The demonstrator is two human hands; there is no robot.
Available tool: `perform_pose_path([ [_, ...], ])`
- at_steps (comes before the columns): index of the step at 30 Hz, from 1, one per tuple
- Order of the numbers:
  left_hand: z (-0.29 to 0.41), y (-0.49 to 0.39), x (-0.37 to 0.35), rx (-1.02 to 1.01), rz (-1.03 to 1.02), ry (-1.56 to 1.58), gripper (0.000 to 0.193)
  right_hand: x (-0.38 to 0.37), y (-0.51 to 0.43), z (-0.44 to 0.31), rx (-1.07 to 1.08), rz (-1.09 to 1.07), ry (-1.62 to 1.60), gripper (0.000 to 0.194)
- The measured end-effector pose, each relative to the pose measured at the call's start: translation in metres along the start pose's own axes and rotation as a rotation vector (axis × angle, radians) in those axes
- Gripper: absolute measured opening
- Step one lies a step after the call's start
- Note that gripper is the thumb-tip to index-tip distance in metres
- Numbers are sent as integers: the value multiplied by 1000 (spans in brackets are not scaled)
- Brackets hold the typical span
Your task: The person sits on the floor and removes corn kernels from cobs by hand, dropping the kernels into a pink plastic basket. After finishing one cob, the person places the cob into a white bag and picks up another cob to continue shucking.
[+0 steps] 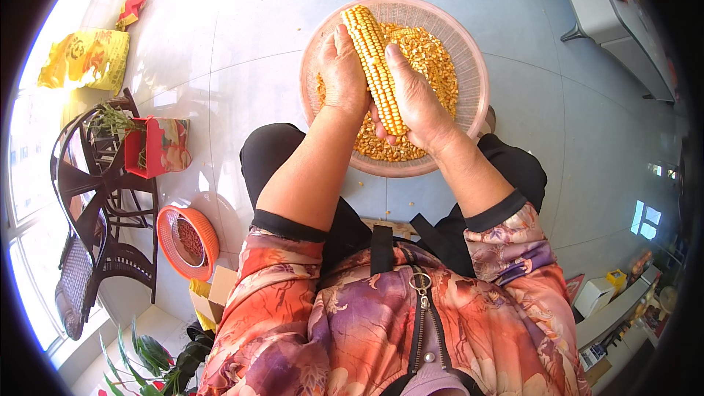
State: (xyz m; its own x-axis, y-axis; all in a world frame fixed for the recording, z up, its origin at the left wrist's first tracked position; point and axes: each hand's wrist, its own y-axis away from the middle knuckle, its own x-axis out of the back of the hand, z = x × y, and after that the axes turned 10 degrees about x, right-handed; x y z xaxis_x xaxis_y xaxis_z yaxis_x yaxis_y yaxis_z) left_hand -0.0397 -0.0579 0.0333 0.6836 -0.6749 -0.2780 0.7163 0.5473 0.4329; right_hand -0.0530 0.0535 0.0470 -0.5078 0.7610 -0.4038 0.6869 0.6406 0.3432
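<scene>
An ear of dried yellow corn is held between my two hands, tilted with its upper end to the left. My left hand grips its left side, fingers passing beneath it. Along its right side lies my right hand, the thumb resting on the kernels. Its rows look full on the side facing me. Below is a round pink plastic basket on the floor between my knees. Loose corn kernels cover its bottom, and part of another ear shows among them. My hands and the ear hide the basket's middle.
Scattered kernels dot the grey tile floor. On the left are a dark woven chair, a red box, an orange basket with reddish contents, a cardboard box and a yellow bag. White furniture stands at upper right.
</scene>
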Motion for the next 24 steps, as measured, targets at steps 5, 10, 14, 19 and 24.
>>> perform_pose_path([
  [5,-3,-23,18,128,-168,165,41,4,-4,-6,-17,-11,1,61],
  [10,14,-9,4,159,-215,357,53,-4,4,-4,22,-32,167,64],
  [14,12,-15,9,229,-226,319,56,-5,4,0,43,-17,184,62],
  [19,6,-19,15,196,-219,289,56,-6,3,5,74,-29,194,60],
  [24,5,-29,18,195,-185,293,54,-8,1,10,150,-8,184,60],
])
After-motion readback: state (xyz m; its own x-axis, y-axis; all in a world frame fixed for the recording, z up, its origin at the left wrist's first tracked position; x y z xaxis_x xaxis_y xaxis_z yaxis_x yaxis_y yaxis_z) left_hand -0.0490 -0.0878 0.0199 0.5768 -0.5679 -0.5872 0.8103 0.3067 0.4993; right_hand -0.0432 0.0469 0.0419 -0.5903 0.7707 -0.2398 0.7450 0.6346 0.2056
